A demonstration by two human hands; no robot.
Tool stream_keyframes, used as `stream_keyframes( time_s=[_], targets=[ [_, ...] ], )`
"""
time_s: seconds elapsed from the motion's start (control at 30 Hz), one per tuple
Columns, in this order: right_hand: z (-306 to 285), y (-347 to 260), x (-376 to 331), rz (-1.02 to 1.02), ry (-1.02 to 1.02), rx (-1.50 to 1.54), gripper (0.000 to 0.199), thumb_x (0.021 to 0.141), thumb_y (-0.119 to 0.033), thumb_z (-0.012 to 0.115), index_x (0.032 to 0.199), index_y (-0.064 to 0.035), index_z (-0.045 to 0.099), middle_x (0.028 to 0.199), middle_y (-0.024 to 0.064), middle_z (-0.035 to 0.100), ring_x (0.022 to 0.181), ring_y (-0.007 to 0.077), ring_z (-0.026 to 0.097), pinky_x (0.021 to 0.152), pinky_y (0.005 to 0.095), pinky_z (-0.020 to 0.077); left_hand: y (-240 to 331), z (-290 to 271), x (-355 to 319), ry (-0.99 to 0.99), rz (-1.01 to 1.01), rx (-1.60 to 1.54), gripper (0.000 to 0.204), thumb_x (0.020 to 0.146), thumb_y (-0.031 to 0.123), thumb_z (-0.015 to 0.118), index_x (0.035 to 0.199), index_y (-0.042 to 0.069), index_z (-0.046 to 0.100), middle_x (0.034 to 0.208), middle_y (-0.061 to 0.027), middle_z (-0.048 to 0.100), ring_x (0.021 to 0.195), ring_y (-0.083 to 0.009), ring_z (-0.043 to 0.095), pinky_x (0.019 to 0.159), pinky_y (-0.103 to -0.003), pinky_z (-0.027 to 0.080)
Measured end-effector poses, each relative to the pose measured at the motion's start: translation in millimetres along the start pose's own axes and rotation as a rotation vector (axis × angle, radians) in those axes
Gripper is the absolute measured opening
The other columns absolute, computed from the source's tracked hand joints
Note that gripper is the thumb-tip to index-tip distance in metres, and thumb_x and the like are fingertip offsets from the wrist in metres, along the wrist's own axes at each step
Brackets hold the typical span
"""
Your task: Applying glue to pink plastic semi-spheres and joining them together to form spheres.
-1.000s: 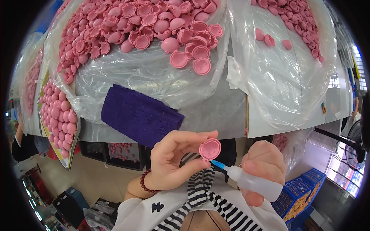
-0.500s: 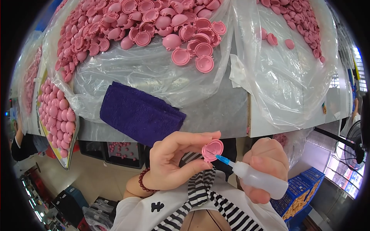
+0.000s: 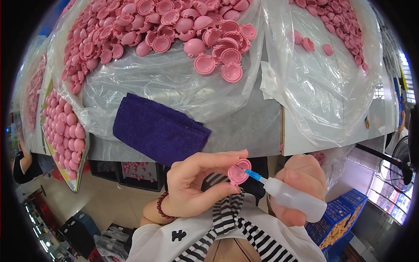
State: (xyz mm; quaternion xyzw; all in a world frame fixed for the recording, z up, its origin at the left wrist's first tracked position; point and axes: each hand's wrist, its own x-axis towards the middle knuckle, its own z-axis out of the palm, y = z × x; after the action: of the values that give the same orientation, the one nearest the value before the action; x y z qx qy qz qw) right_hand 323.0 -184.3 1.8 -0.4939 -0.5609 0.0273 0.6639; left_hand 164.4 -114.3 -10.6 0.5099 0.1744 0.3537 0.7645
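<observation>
In the lower middle of the frame my left hand [image 3: 196,185] pinches a small round pink plastic shell [image 3: 239,172] between thumb and fingertips. My right hand [image 3: 303,185], at the lower right, is closed around a soft white plastic squeeze bottle [image 3: 294,200], and its thin blue needle tip [image 3: 253,175] touches the inside of the shell. Above the hands a folded dark purple towel [image 3: 159,131] lies on clear plastic sheet [image 3: 174,83], under a heap of same pink shells [image 3: 152,26]

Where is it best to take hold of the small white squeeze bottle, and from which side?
Grip the squeeze bottle around its soft round body, from the rear right, as the right hand does. Its blue needle tip points left into the pink cap, so probably keep fingers off that end.
</observation>
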Motion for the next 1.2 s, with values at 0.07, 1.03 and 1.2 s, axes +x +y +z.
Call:
stream_keyframes(
  time_s=[0.07,1.03,1.2],
  targets=[
    [0.1,1.3,0.4,-0.041,-0.008,0.007,0.058,0.079,-0.051,0.053,0.081,0.0057,0.063,0.064,0.0059,0.057,0.045,0.0122,0.046,0.036,0.0242,0.0315,0.7,0.3,0.3,0.011,0.006,0.020,0.039,0.070,-0.010,0.064,0.106,-0.010,0.050,0.112,-0.0259,0.052,0.098,-0.0246,0.058,0.084,-0.031,0.047],
    [-258.2,112.1,33.5,0.566,0.422,-0.714,0.053,0.074,-0.007,0.067,0.118,0.0069,0.041,0.110,0.0160,0.055,0.099,0.0202,0.054,0.083,0.0282,0.0434,-10.3,-9.7,6.2,-0.121,-0.257,-0.879,0.037,0.074,0.009,0.067,0.103,0.004,0.045,0.104,-0.0250,0.054,0.079,-0.0285,0.060,0.065,-0.034,0.050],
    [-207.7,84.0,57.2,0.011,0.646,-1.052,0.051,0.070,-0.008,0.070,0.114,0.0007,0.046,0.111,0.0111,0.049,0.095,0.0216,0.049,0.075,0.0297,0.0458,-5.3,-12.6,5.8,-0.150,0.029,-0.547,0.045,0.064,-0.009,0.069,0.105,-0.004,0.050,0.109,-0.0229,0.053,0.098,-0.0241,0.055,0.085,-0.034,0.043]
  ],
)
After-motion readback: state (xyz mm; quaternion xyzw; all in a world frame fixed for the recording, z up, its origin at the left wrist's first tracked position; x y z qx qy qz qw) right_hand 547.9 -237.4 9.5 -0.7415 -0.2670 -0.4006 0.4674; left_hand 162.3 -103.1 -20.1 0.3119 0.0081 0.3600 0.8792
